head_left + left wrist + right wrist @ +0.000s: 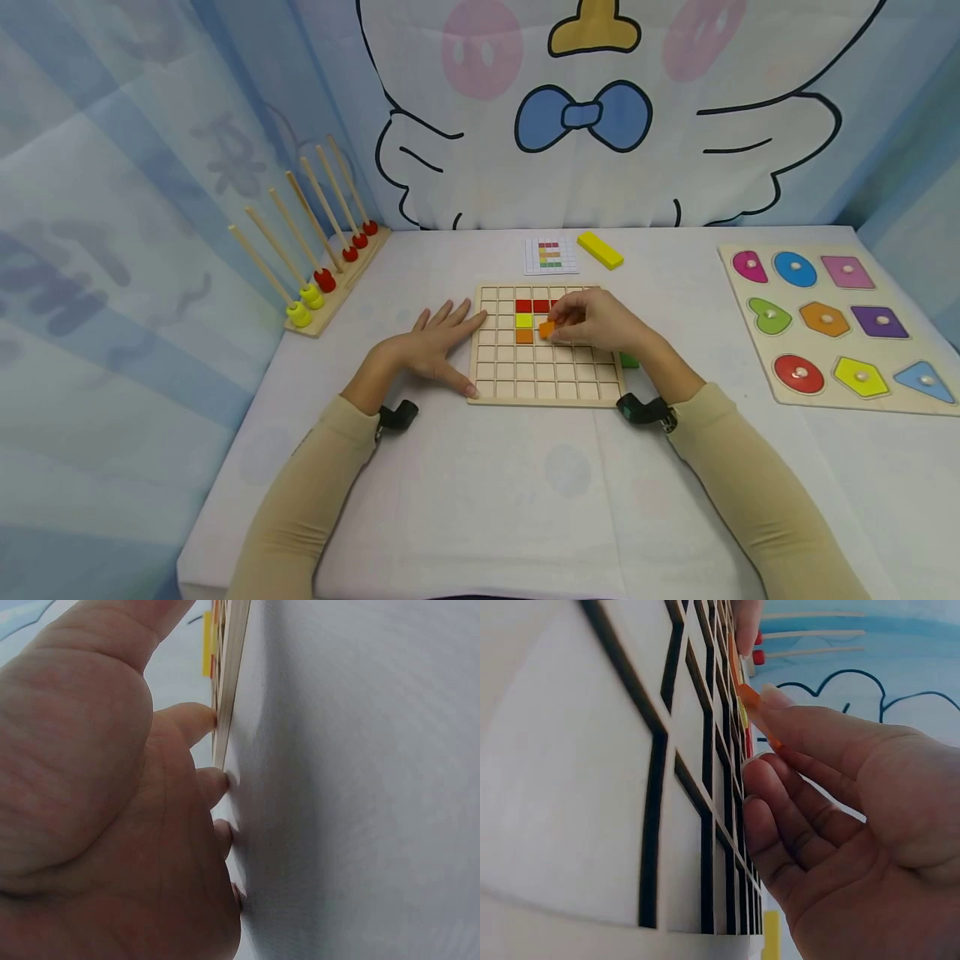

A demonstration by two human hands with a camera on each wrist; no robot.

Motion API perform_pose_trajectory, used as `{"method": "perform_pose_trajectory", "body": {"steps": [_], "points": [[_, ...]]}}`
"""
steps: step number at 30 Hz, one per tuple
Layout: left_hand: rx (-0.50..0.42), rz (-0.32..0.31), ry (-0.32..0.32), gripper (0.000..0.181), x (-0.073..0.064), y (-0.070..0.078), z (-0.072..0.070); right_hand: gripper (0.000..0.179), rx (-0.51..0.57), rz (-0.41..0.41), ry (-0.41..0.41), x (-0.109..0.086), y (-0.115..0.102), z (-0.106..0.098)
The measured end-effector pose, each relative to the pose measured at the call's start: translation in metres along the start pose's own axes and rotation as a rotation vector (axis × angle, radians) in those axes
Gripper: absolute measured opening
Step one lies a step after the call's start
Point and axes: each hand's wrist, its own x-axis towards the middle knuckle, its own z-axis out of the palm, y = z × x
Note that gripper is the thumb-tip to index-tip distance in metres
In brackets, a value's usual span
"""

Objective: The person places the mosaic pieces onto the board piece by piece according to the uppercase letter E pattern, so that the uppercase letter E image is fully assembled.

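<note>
A wooden grid board [547,392] lies on the table with red tiles [532,306] in one row, a yellow tile [523,320] below them and an orange tile [524,336] under that. My right hand [600,321] pinches another orange tile [547,329] between thumb and fingers, tilted close over the grid beside the placed orange one. In the right wrist view this held tile [759,716] has an edge toward the board. My left hand [435,346] spreads its fingers at the board's left edge, thumb at the lower corner; the left wrist view shows fingertips [201,721] against the board's side.
Behind the board lie a small pattern card [551,256] and a yellow block [600,250]. Something green [628,361] shows under my right wrist. A bead abacus [330,292] stands at the left, and a shape puzzle board [813,333] lies at the right.
</note>
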Motion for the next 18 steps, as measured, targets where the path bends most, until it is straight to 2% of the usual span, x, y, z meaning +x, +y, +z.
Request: {"method": "perform_pose_trajectory", "body": {"steps": [10,18], "points": [[0.003,0.005,0.001,0.134,-0.0005,-0.0002,-0.0002,0.023,-0.091,-0.003,-0.017,-0.0014,-0.0078,0.0039],[0.006,0.021,0.008,0.133,-0.0017,-0.0003,0.0003,0.022,-0.122,0.007,-0.023,-0.0005,-0.0079,0.0062]]}}
